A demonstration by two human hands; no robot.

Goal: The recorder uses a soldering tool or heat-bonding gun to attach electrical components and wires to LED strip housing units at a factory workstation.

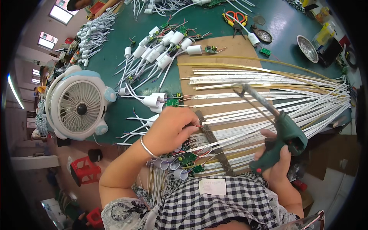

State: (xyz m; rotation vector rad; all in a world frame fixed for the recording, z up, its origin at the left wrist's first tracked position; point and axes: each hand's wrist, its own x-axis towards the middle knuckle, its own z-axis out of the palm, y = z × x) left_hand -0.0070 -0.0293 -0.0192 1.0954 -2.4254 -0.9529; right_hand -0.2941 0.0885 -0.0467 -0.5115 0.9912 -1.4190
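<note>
My left hand (173,128), with a bangle at its wrist, is closed in a pinch at the left end of the white LED strips (230,117). A bit of red wire (199,125) shows at its fingertips. My right hand (276,163) is wrapped round the dark green handle of a soldering gun (287,134). The gun's metal tip (245,89) points up and left above the strips, apart from my left hand. A dark flat bar (215,145) lies across the strips between my hands. Green circuit boards (188,158) with thin wires sit by the strip ends below my left hand.
A white and blue fan (79,109) stands at the left. White cylindrical housings (153,55) with cables are piled behind my left hand. Orange-handled pliers (235,23), a round tin (263,35) and a metal dish (307,49) lie at the back right. Another person's arm (105,8) shows far left.
</note>
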